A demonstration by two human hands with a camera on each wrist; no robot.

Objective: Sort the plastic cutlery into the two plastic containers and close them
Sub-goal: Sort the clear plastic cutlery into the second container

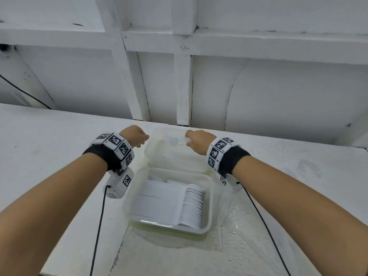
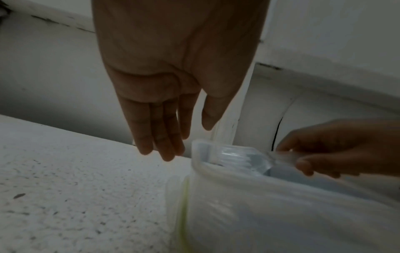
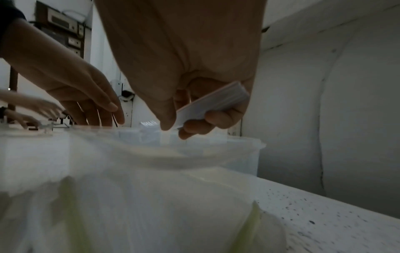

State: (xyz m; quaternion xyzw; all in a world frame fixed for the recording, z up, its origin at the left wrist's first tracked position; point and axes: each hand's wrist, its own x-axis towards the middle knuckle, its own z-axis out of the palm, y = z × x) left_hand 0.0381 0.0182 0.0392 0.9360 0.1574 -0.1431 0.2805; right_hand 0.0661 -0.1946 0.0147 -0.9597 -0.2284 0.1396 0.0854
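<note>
Right hand (image 3: 194, 95) was curled around a small stack of white plastic cutlery (image 3: 213, 102), thumb on one flat face and fingers wrapped under the other, held just above the far container (image 1: 175, 148). Left hand (image 2: 171, 82) was relaxed with fingers straight and held nothing, hovering just beside that container's left rim, apart from it. Which kind of utensil the stack held could not be told; only the handle ends showed. Near container (image 1: 169, 200) sat open in front of the far one, touching or nearly so, with a neat nested row of white spoons (image 1: 192, 208) lying along its right side. Both containers rested on a white speckled tabletop (image 1: 49, 156); no lids could be made out. Handling judgement: the stack looked light, stiff and smooth, so pieces may slide against each other and fan out; pinch across the flat faces near mid-handle. The containers appeared thin-walled and flexible, likely to shift if bumped, so steady one at the rim.
</note>
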